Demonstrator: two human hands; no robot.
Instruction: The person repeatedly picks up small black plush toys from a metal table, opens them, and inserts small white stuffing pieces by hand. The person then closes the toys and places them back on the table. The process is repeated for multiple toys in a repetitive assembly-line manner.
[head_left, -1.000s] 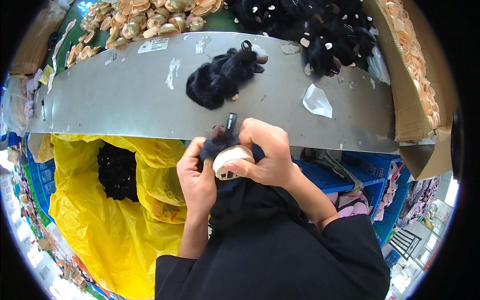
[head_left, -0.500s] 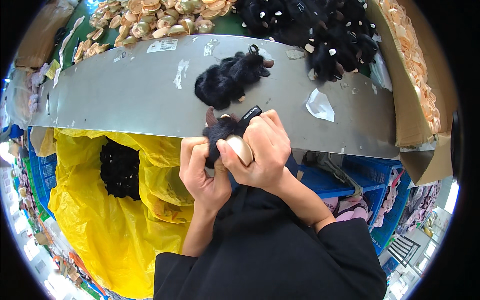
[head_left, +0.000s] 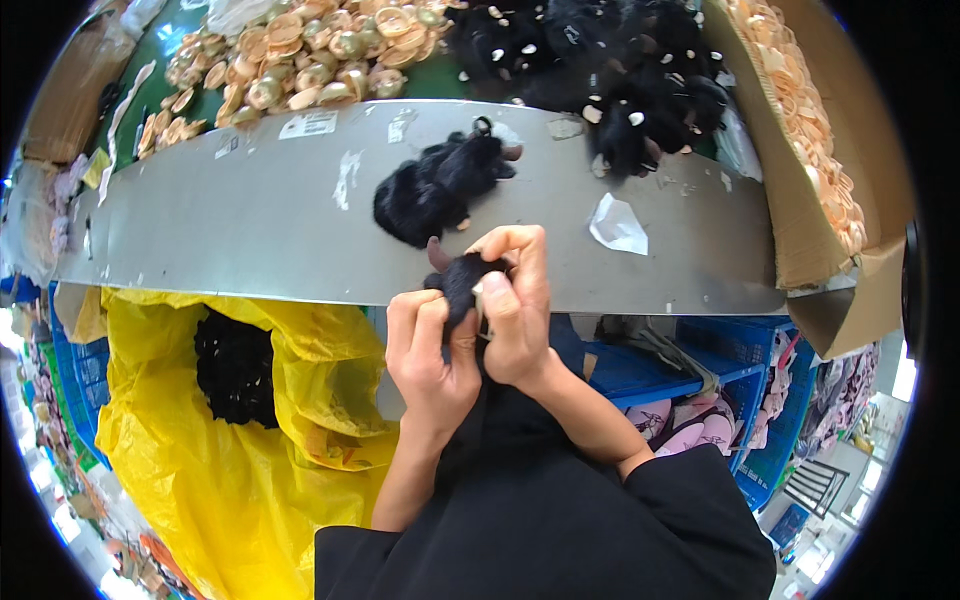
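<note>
Black plush toy [head_left: 460, 283], horn [head_left: 438, 256] forward, long axis unclear

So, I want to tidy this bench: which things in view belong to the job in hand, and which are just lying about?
Apparently the job's:
- horned black piece between left hand and right hand
- similar furry piece on metal table
- upper-right black heap
- beige shells, probably

Lying about, seemingly:
- crumpled white scrap
- torn white patch
</note>
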